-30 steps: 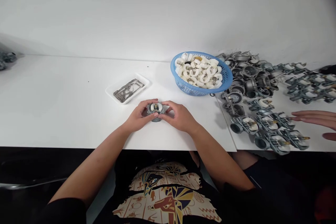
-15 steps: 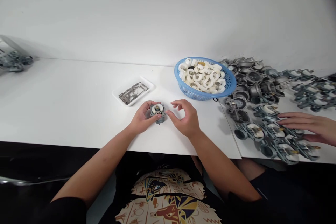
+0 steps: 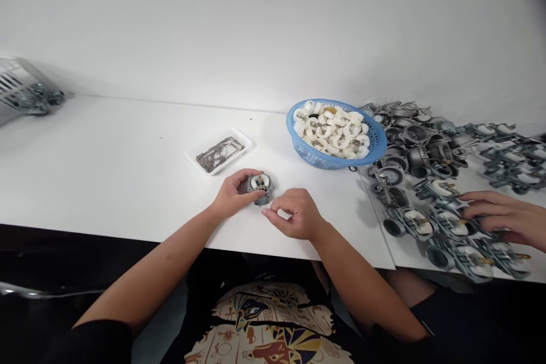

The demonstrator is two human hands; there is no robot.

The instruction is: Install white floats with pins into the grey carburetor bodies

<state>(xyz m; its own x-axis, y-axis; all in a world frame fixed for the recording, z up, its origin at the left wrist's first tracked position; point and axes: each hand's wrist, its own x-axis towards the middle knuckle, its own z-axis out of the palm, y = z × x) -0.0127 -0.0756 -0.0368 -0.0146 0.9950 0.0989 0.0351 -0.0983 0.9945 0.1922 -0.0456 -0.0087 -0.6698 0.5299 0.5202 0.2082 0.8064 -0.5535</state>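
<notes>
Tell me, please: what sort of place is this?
Probably a workshop bench for carburetors: the left hand holds a carburetor body, more metal carburetor bodies lie in rows nearby, and a blue plastic basket holds white parts.

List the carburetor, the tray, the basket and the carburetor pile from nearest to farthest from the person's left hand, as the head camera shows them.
From the left hand:
1. The carburetor, held in its fingers, on its right.
2. The tray, ahead on the table.
3. The basket, ahead and to the right.
4. The carburetor pile, farthest right.
</notes>
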